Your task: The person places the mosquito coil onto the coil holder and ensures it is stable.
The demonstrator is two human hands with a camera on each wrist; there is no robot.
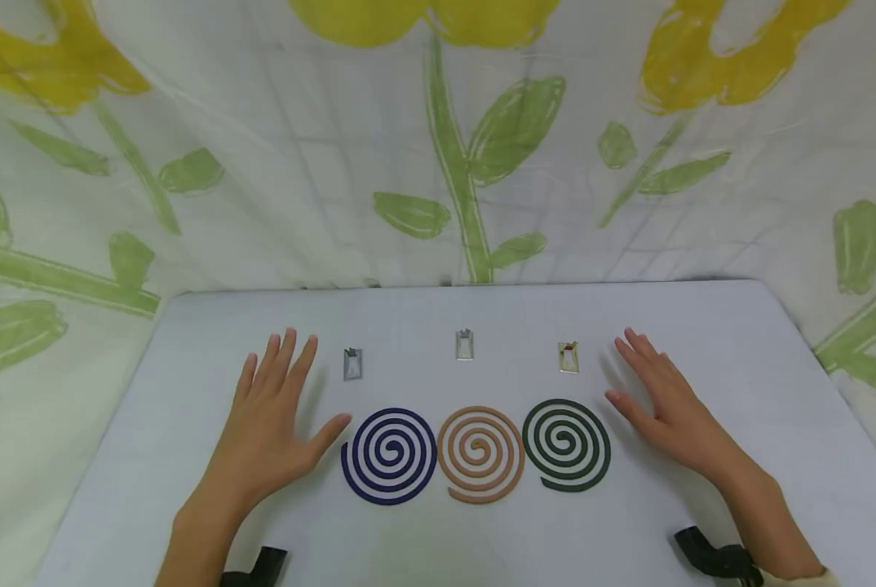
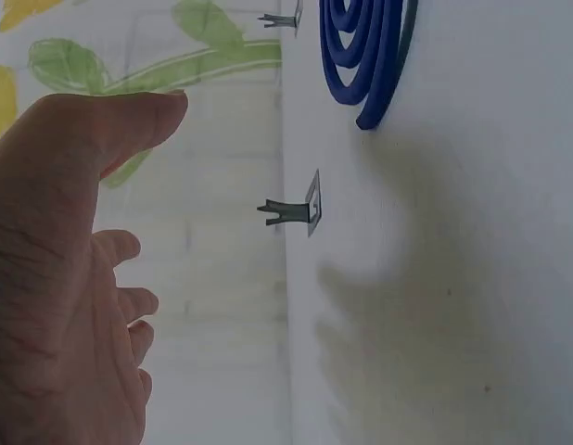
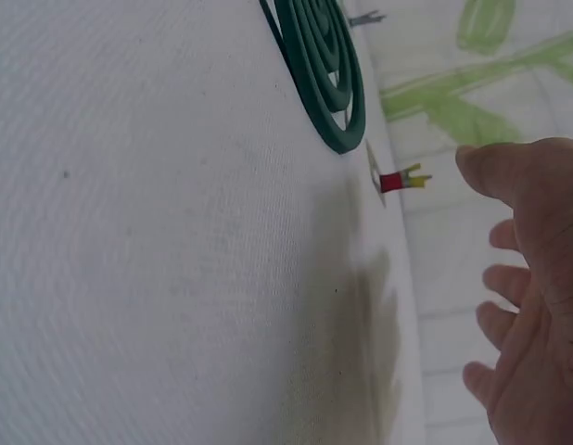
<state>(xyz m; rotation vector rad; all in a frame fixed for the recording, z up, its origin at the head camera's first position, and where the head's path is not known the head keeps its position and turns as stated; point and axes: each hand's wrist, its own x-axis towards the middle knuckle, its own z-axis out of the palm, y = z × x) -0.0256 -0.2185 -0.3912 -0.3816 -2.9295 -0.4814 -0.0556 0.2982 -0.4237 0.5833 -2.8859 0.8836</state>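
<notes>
"Two hands are hovering on my feed, and I'm seeing neither gripping anything: the left hand [image 1: 276, 424] is spreading its fingers left of the orange coil [image 1: 477, 445], past the blue coil [image 1: 390, 447]; the right hand [image 1: 661, 403] is holding its thumb apart, right of the orange coil, past the green coil [image 1: 566, 443]."

"How are those coils lying?"

"Flat on the white table [image 1: 482, 546], blue and green seemingly touching the orange coil's sides. Beyond it the middle stand [image 1: 465, 333] is standing, with the left stand [image 2: 288, 212] and gold stand [image 3: 394, 182] flanking, beyond-left and beyond-right of the orange coil."

"How would you be handling them?"

"I'm judging the coils brittle, so I'd be supporting a whole spiral from beneath, without dragging its neighbours. With stands, I'd be pinching the base, sparing the prong."
</notes>
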